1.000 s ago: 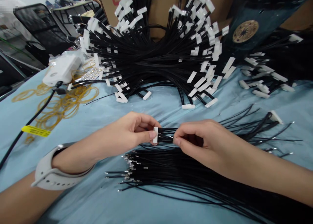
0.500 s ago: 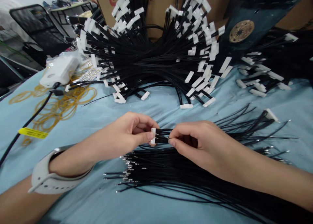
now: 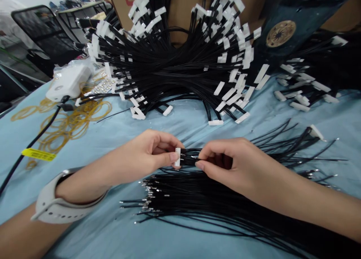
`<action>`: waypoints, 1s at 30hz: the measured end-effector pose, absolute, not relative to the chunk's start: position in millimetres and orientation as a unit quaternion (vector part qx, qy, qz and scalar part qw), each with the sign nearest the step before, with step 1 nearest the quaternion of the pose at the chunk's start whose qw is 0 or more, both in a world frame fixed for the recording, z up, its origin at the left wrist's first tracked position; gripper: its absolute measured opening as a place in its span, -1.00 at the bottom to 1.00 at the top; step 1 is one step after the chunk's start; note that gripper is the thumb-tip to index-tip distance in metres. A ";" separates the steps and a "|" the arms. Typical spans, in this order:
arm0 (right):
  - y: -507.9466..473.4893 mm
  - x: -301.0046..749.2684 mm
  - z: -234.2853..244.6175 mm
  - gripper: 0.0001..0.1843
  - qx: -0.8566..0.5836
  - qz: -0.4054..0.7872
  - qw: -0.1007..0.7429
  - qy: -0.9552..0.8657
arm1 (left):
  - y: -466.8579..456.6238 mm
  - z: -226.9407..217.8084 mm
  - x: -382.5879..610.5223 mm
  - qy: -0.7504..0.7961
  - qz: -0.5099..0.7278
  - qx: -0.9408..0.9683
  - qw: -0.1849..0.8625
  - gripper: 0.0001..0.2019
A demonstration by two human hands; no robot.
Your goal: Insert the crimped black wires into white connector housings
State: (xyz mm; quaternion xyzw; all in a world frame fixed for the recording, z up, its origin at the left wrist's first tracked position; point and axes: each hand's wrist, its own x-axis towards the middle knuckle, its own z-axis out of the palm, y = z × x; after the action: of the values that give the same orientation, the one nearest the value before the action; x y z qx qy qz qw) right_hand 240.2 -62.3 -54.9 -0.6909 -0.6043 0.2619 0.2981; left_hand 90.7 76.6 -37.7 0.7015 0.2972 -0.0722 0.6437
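- Nearest, a sheaf of loose black wires lies on the blue-covered counter, with its metal tips pointing left.
- Just beyond, at the middle, the left hand pinches a white connector between thumb and fingers.
- The right hand, fingers closed, pinches the short wire bundle entering that connector's right side.
- Yellow rubber bands lie at the far left.
- Farther back sits a heap of plug-tipped cables.

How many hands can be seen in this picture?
2. The left hand, wearing a white watch, pinches the white connector; the right hand pinches the black wires beside it. No other hand shows.
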 end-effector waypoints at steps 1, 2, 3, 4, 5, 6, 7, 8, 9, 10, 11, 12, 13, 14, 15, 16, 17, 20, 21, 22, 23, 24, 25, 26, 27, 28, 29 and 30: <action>-62.5 240.0 -55.0 -0.82 -0.691 0.265 0.300 -0.601 | 77.0 -38.1 90.7 0.290 -0.072 0.705 0.643 -0.91; -62.7 239.7 -55.1 -0.82 -0.692 0.269 0.301 -0.598 | 77.5 -38.5 90.6 0.284 -0.072 0.709 0.642 -0.91; -62.7 239.5 -55.2 -0.83 -0.694 0.271 0.303 -0.595 | 77.9 -39.0 90.4 0.280 -0.071 0.712 0.640 -0.91; -62.7 239.2 -55.3 -0.83 -0.695 0.273 0.304 -0.592 | 78.2 -39.5 90.1 0.277 -0.070 0.715 0.638 -0.91; -62.7 239.0 -55.4 -0.83 -0.696 0.275 0.304 -0.589 | 78.4 -39.8 89.8 0.277 -0.067 0.716 0.637 -0.91; -62.6 238.8 -55.4 -0.84 -0.698 0.277 0.305 -0.586 | 78.6 -40.0 89.5 0.277 -0.067 0.717 0.637 -0.91; -62.5 238.6 -55.3 -0.84 -0.700 0.282 0.304 -0.582 | 78.6 -40.0 89.3 0.277 -0.066 0.716 0.637 -0.92; -62.5 238.4 -55.2 -0.84 -0.702 0.286 0.303 -0.577 | 78.7 -40.0 89.3 0.275 -0.066 0.716 0.638 -0.92; -62.5 238.3 -55.0 -0.83 -0.704 0.291 0.303 -0.572 | 78.9 -39.9 89.4 0.275 -0.068 0.717 0.637 -0.92; -62.6 238.2 -55.0 -0.83 -0.707 0.296 0.302 -0.567 | 79.1 -39.7 89.8 0.274 -0.068 0.719 0.635 -0.91; -62.8 238.2 -54.9 -0.83 -0.708 0.300 0.301 -0.564 | 79.4 -39.6 90.2 0.274 -0.069 0.720 0.634 -0.90; -63.0 238.2 -55.0 -0.83 -0.709 0.303 0.301 -0.561 | 79.6 -39.6 90.7 0.273 -0.069 0.722 0.632 -0.90; -63.1 238.2 -55.0 -0.83 -0.710 0.305 0.301 -0.559 | 79.7 -39.5 91.2 0.271 -0.069 0.723 0.631 -0.90; -63.2 238.2 -55.1 -0.84 -0.710 0.306 0.301 -0.559 | 79.7 -39.3 91.6 0.271 -0.069 0.723 0.631 -0.91; -63.1 238.0 -55.1 -0.84 -0.710 0.305 0.301 -0.559 | 79.4 -39.0 91.9 0.272 -0.071 0.722 0.632 -0.91; -62.9 237.7 -55.1 -0.84 -0.711 0.304 0.299 -0.559 | 78.9 -38.6 92.2 0.277 -0.073 0.720 0.632 -0.92; -62.5 237.2 -55.0 -0.84 -0.713 0.302 0.297 -0.558 | 78.2 -38.0 92.4 0.284 -0.076 0.716 0.633 -0.93; -61.1 235.1 -54.2 -0.84 -0.715 0.293 0.297 -0.561 | 75.3 -35.7 92.8 0.309 -0.075 0.703 0.636 -0.92; -60.8 234.3 -54.0 -0.84 -0.714 0.289 0.300 -0.563 | 74.5 -35.1 93.0 0.314 -0.073 0.701 0.637 -0.93; -60.6 233.6 -53.8 -0.84 -0.712 0.286 0.303 -0.566 | 73.8 -34.7 93.1 0.315 -0.072 0.700 0.637 -0.93; -60.5 233.0 -53.7 -0.84 -0.709 0.283 0.306 -0.569 | 73.5 -34.6 93.2 0.315 -0.071 0.701 0.636 -0.94; -60.5 232.5 -53.6 -0.84 -0.707 0.279 0.308 -0.572 | 73.3 -34.9 93.2 0.313 -0.070 0.702 0.636 -0.94; -60.5 232.2 -53.6 -0.84 -0.706 0.276 0.309 -0.574 | 73.4 -35.4 93.0 0.309 -0.067 0.703 0.637 -0.93; -60.3 232.0 -53.6 -0.85 -0.706 0.272 0.310 -0.576 | 73.6 -36.2 92.6 0.306 -0.061 0.704 0.638 -0.93; -60.1 231.9 -53.7 -0.85 -0.706 0.269 0.310 -0.577 | 73.8 -37.1 92.2 0.304 -0.055 0.706 0.638 -0.92; -59.8 231.8 -53.8 -0.85 -0.706 0.267 0.310 -0.578 | 74.1 -37.9 91.7 0.304 -0.049 0.707 0.637 -0.91; -59.4 231.7 -54.1 -0.84 -0.706 0.266 0.309 -0.579 | 74.4 -38.7 91.1 0.303 -0.046 0.709 0.635 -0.90; -59.0 231.6 -54.6 -0.84 -0.707 0.267 0.308 -0.579 | 74.5 -39.4 90.6 0.301 -0.045 0.712 0.633 -0.90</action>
State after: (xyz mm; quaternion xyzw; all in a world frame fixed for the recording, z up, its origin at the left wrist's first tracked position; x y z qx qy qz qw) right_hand 231.6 -59.0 -54.6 -0.7066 -0.5787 0.2667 0.3076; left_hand 90.6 74.5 -39.4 0.7118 0.3011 -0.0448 0.6330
